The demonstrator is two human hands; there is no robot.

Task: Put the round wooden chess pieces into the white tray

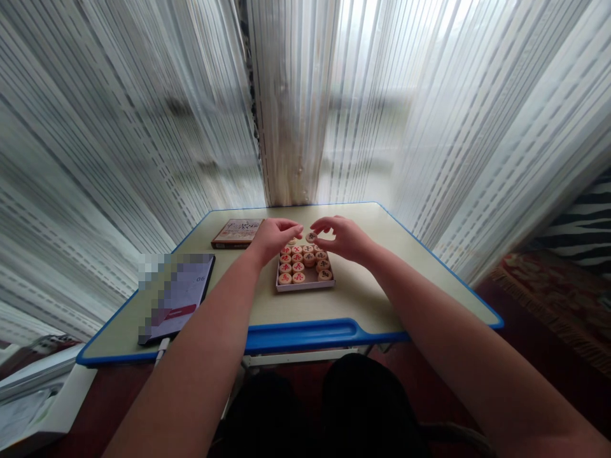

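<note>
My right hand (340, 236) is over the far right corner of a shallow open box, its thumb and fingers curled round a Chinese chess piece (311, 237) with a dark character. Across from it, my left hand (274, 240) has its fingertips pinched together above the far left corner. A pale round piece (292, 242), partly hidden, shows at those fingertips. The box (305, 288) holds several wooden pieces in rows. Red-lettered pieces (298, 278) fill the left side, and dark-lettered ones (325, 275) stand at the right. A gap shows between them near the front.
A box lid (235, 233) with printed characters lies at the back left of the blue-edged table (382, 299). On the left, a tablet (184, 299) is plugged into a white cable (162, 348). Striped curtains (296, 127) hang behind the far edge.
</note>
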